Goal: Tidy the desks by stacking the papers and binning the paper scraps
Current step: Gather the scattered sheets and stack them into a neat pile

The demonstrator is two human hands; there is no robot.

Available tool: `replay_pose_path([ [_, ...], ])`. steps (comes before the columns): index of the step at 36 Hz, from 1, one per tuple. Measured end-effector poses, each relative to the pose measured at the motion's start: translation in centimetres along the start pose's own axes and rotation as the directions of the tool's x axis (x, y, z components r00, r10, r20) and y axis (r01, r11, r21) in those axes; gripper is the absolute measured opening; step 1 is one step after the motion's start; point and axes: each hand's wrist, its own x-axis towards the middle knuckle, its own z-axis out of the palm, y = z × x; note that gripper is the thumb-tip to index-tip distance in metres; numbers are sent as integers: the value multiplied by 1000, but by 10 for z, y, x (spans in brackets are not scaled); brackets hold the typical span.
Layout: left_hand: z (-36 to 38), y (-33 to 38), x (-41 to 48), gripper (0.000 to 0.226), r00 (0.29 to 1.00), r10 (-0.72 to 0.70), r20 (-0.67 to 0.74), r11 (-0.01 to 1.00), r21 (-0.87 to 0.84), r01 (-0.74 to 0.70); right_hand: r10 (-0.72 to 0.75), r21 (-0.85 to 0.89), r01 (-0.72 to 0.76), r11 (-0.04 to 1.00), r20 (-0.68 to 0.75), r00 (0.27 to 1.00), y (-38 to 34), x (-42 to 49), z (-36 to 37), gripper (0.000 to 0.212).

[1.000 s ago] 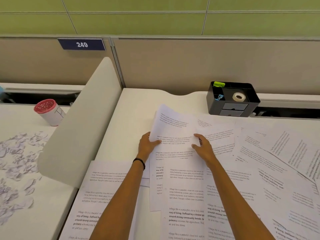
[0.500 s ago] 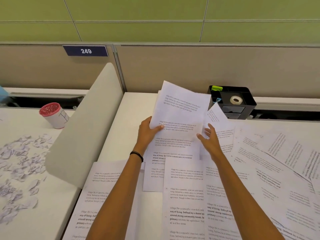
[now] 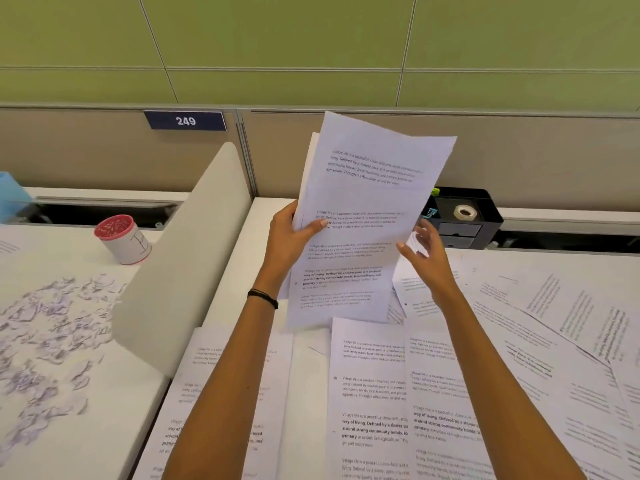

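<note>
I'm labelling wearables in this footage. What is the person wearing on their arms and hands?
Both forearms are bare, no sleeves in view. A thin black band circles the left wrist. Left hand and right hand are ungloved; no rings or watch show.

This is an office, and I am at one place in a row of cubicle workstations. A low beige partition runs along the far edge of my white surface, and a blue plate on it reads 249. A pale divider parts my place from the one to the left. A black organiser with a tape roll sits far right. Printed sheets cover my surface; scraps litter the left one. Green wall panels rise behind.
</note>
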Motion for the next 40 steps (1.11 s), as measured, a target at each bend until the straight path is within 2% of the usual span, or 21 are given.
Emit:
replay_pose_path([
  [4,-2,16,-2,28,1000,11,19,999,-36,-10,-30,87,30,996,-9,1000,-16,-2,-13,74],
  [10,-1,26,-7,30,999,10,30,995,-100,-7,-83,147,82,986,2,997,-39,-14,-29,46],
  [17,9,22,-27,33,999,-47,7,972,-231,47,-113,158,117,980,-34,993,-46,-33,-39,35],
  [25,26,-3,-53,27,994,-105,10,944,-314,103,-10,168,14,986,-20,1000,-29,-50,-37,35],
  [31,32,-20,-66,40,991,-129,39,930,-341,135,53,143,-53,988,2,999,-15,-63,-34,30],
  [34,32,-29,-71,43,990,-140,35,939,-313,143,71,95,-74,993,25,997,-12,-68,-33,33],
  [40,31,-45,-81,38,986,-165,15,962,-220,164,106,17,-108,994,73,992,-6,-76,-28,26],
])
